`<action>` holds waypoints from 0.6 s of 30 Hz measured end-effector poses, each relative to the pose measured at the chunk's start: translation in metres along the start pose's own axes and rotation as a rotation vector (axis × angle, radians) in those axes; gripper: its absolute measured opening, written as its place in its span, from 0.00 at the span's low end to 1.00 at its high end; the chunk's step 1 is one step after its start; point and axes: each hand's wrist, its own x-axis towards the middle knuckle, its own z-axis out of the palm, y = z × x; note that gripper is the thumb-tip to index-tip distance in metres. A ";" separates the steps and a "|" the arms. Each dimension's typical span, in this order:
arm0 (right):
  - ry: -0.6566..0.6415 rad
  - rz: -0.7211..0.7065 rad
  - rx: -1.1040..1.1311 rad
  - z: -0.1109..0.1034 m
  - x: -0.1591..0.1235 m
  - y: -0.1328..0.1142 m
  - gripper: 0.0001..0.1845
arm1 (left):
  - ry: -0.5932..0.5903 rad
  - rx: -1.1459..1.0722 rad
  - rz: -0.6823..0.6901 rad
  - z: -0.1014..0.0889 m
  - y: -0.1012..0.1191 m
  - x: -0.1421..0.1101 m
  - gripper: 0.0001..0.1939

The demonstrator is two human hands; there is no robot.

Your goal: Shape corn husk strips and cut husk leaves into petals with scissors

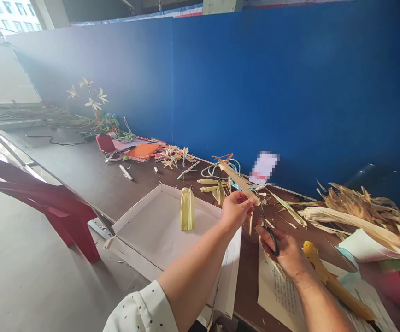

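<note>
The left hand (234, 211) pinches a dried husk strip (238, 180) above the worktop (92, 173); the right hand (287, 256) grips scissors (273, 240) at its near end, so trimming seems unfinished. One bunched husk piece (187, 211), apparently shaped already, shows against the white tray (151, 223). Bare worktop stretches left beyond the tray's rim; loose husks (359, 207) crowd the right.

Craft workspace, long tabletop (96, 168) strewn with dry husks (355, 203), pale flowers (93, 104), cords and orange paper (143, 151), blue partition (290, 92) behind, red chair (77, 228) alongside.
</note>
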 end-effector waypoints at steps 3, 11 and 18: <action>0.006 -0.001 -0.017 -0.001 0.001 0.001 0.22 | -0.019 0.033 0.016 -0.001 -0.002 0.001 0.10; 0.084 -0.056 -0.036 -0.005 0.007 0.011 0.23 | -0.087 0.176 0.024 0.000 -0.003 0.012 0.12; 0.168 0.006 -0.077 -0.015 0.012 0.010 0.24 | -0.142 0.237 -0.013 0.019 -0.015 0.021 0.04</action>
